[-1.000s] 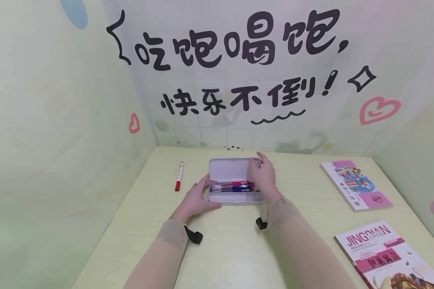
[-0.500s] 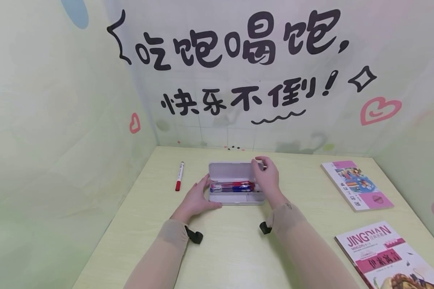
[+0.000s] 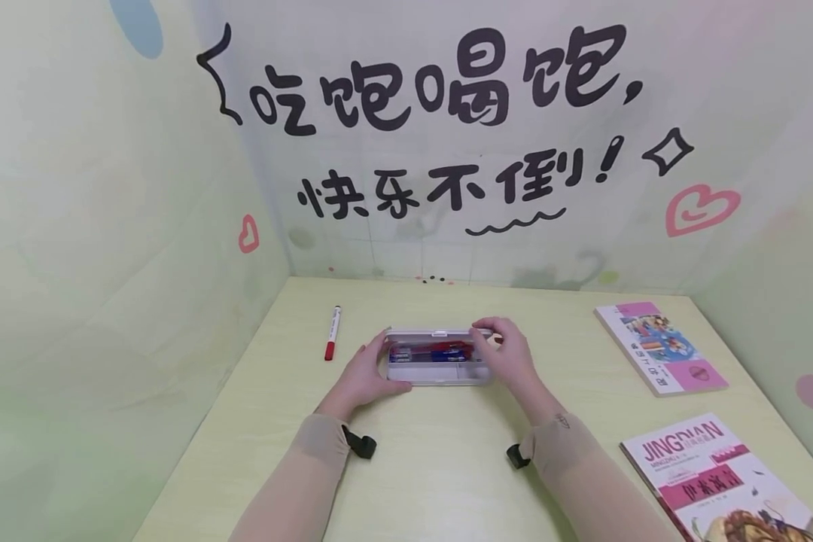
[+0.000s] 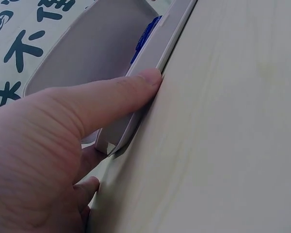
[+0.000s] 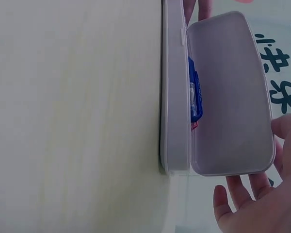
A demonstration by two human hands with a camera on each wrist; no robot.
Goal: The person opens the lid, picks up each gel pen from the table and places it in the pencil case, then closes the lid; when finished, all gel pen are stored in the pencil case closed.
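Note:
A pale pencil case (image 3: 423,374) lies on the table with its hinged lid (image 5: 233,97) partly lowered over the back. Inside, several pens (image 3: 450,355) with red and blue parts lie along the rear compartment, partly under the lid. My left hand (image 3: 363,382) grips the case's left end, the thumb (image 4: 148,76) on its front wall and the other fingers round the end and behind. With thumb and fingers, my right hand (image 3: 513,360) holds the lid's right end. The lid hides some of the right fingers in the right wrist view.
A white marker with a red cap (image 3: 333,333) lies left of the case. On the right are a pink-and-white book (image 3: 660,346) and, nearer, a second book (image 3: 725,482). Printed walls stand behind and on both sides of the table (image 3: 440,467).
My right hand has swung the lid forward and down from nearly upright, so it now covers more of the case's rear. The left hand has kept its hold on the left end.

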